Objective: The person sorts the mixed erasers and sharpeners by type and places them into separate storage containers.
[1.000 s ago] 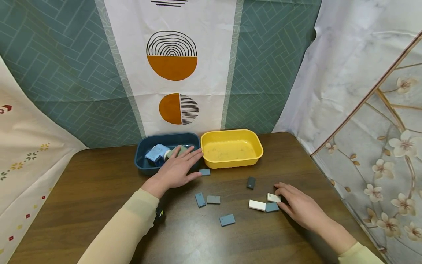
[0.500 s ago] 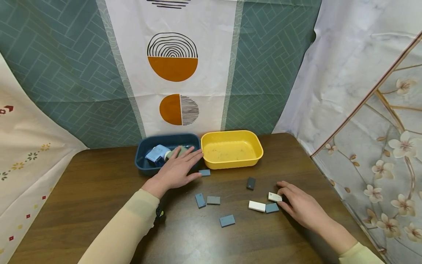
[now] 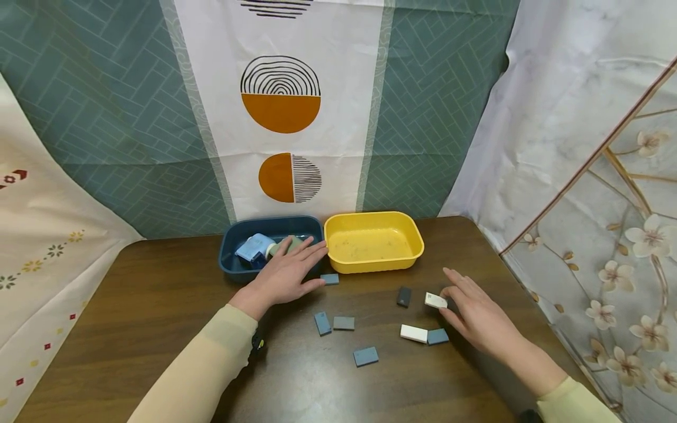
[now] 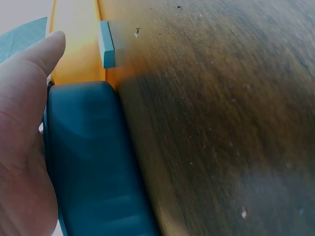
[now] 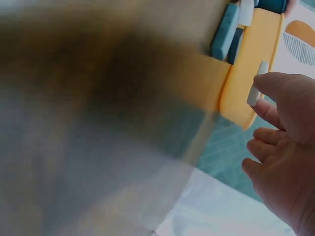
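Observation:
My right hand [image 3: 478,317] pinches a small cream rectangular tile [image 3: 436,301] between thumb and forefinger, held over the table. In the right wrist view the same tile [image 5: 253,94] is seen edge-on, and the other fingers curl loosely. Beneath that hand lie a white tile [image 3: 414,333] and a blue-grey tile [image 3: 438,336], end to end. A dark tile [image 3: 404,296] sits just left of the held one. My left hand [image 3: 282,275], fingers straight and spread, lies across the dark blue bin [image 3: 228,271], its fingertips reaching the yellow bin's corner.
The yellow bin [image 3: 374,266] stands against the blue one at the back. Inside the blue bin are a light blue packet [image 3: 255,245] and other small items, partly covered by the hand. Several blue-grey and grey tiles [image 3: 344,323] lie mid-table. Hanging cloths [image 3: 423,117] enclose the table.
My right hand has lifted the cream tile from the table beside the white and blue-grey tiles and moved it slightly away from me. The left hand stays in place.

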The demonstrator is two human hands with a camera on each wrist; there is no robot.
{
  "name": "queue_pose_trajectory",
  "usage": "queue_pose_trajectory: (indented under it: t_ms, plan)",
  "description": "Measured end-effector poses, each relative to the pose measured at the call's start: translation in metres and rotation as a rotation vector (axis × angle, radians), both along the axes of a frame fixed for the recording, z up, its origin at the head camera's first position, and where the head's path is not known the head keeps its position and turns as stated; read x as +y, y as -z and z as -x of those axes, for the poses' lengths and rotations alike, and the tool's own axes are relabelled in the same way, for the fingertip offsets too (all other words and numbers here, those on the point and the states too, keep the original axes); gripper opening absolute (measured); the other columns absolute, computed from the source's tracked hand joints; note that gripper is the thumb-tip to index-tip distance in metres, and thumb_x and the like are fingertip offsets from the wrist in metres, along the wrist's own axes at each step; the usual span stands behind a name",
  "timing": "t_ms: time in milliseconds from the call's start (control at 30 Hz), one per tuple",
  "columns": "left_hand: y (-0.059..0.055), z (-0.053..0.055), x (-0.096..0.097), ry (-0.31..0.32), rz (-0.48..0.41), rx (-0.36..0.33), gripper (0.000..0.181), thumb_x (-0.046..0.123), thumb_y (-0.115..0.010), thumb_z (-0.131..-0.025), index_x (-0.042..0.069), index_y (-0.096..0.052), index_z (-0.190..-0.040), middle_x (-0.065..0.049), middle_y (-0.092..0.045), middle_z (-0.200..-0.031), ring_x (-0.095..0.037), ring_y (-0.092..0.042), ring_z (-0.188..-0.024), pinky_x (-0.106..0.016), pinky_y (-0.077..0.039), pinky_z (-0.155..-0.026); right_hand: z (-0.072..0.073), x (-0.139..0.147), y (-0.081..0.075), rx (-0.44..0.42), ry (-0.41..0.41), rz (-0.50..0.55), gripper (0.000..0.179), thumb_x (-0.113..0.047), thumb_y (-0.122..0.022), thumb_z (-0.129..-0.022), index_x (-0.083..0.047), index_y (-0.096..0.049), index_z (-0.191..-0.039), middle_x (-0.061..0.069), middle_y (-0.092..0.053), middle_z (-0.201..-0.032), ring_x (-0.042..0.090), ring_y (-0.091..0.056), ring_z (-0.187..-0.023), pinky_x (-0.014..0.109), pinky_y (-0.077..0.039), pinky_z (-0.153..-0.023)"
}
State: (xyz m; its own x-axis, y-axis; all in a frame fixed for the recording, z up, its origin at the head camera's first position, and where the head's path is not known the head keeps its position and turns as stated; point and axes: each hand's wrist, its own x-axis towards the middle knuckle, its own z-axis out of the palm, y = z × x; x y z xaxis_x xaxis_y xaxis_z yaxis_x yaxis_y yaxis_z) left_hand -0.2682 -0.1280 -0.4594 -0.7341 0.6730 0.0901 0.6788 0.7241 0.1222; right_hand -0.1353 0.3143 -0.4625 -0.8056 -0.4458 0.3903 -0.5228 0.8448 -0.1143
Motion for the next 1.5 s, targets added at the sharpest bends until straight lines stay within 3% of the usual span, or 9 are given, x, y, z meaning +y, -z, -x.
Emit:
queue_pose_trajectory:
  t_ms: [467,867,1100,1500]
  plan:
    - [0.001,-0.001,-0.001,-0.007,-0.010,-0.016,0.081,0.059,-0.062,-0.110,0.018,-0.036,-0.175,0.004,-0.028,-0.181,-0.026,-0.017,-0.169,-0.067,-0.006,-0.133,0.029,-0.025,-0.017,0.007,-0.023,0.010,0.024,-0.014,-0.085,-0.099,-0.001,-0.069,-0.111,0.032,-0.052,-0.161,0.053,-0.043,-0.153,0.060,-0.026,-0.131]
    - [0.003,-0.003,-0.003,-0.011,-0.020,-0.007,0.081,0.060,-0.061,-0.110,0.018,-0.037,-0.175,0.003,-0.030,-0.180,-0.025,-0.017,-0.169,-0.066,-0.006,-0.133,0.057,-0.042,-0.026,0.025,-0.029,-0.016,0.023,-0.014,-0.082,-0.101,0.002,-0.069,-0.111,0.032,-0.055,-0.158,0.052,-0.044,-0.153,0.068,-0.030,-0.127]
    - [0.003,-0.002,-0.002,-0.013,-0.013,-0.004,0.080,0.061,-0.060,-0.111,0.020,-0.035,-0.175,0.005,-0.029,-0.181,-0.023,-0.016,-0.170,-0.066,-0.006,-0.134,0.074,-0.054,-0.032,-0.017,-0.022,-0.031,0.022,-0.017,-0.079,-0.103,0.002,-0.070,-0.112,0.032,-0.053,-0.160,0.052,-0.042,-0.155,0.068,-0.028,-0.128]
    - [0.002,-0.001,0.002,-0.009,-0.006,0.013,0.080,0.058,-0.063,-0.110,0.019,-0.036,-0.175,0.003,-0.031,-0.180,-0.025,-0.018,-0.169,-0.067,-0.006,-0.133,0.102,-0.065,-0.038,-0.014,-0.031,-0.043,0.023,-0.017,-0.076,-0.105,0.003,-0.068,-0.112,0.034,-0.053,-0.158,0.054,-0.041,-0.155,0.070,-0.028,-0.127]
